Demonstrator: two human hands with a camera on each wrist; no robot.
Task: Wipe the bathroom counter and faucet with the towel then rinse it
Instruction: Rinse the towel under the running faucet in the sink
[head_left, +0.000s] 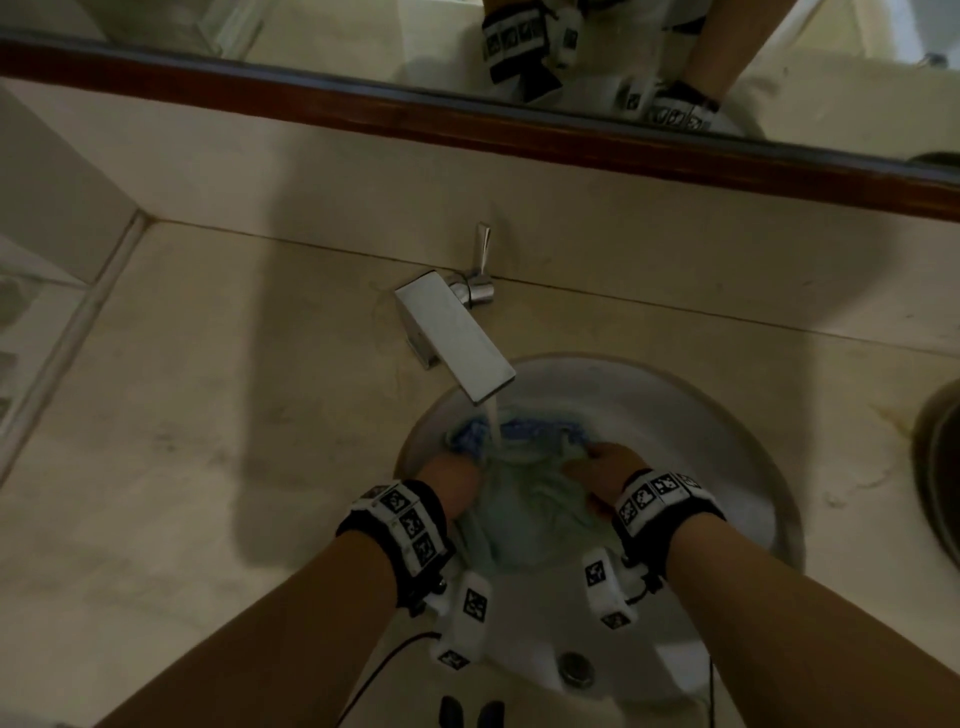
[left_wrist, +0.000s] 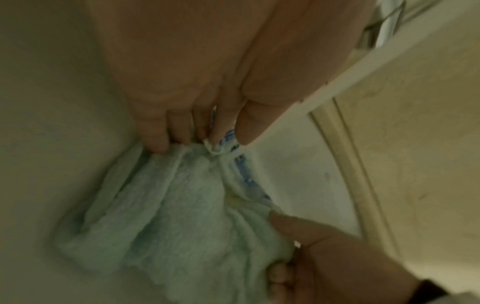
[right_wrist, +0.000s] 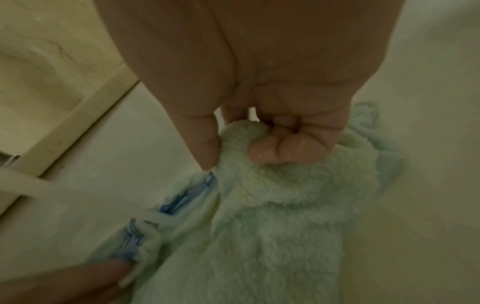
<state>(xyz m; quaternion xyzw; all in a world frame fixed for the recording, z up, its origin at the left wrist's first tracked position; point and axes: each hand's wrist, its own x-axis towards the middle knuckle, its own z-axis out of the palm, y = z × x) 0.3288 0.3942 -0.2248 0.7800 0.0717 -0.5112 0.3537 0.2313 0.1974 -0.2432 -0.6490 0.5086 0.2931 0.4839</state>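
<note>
Below the faucet (head_left: 454, 332), left hand (head_left: 451, 484) and right hand (head_left: 602, 467) clamp fingers on the towel (head_left: 524, 514), stretching it beneath the stream, likely to rinse it.

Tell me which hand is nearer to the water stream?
Left. The left hand grips the towel just beside the water stream; the right hand grips it farther off.

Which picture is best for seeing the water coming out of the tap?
The head view. There the water stream falls from the faucet spout onto the towel held in the sink. The left wrist view shows only hands and towel, no water. The right wrist view shows a pale blurred streak that may be the stream.
</note>
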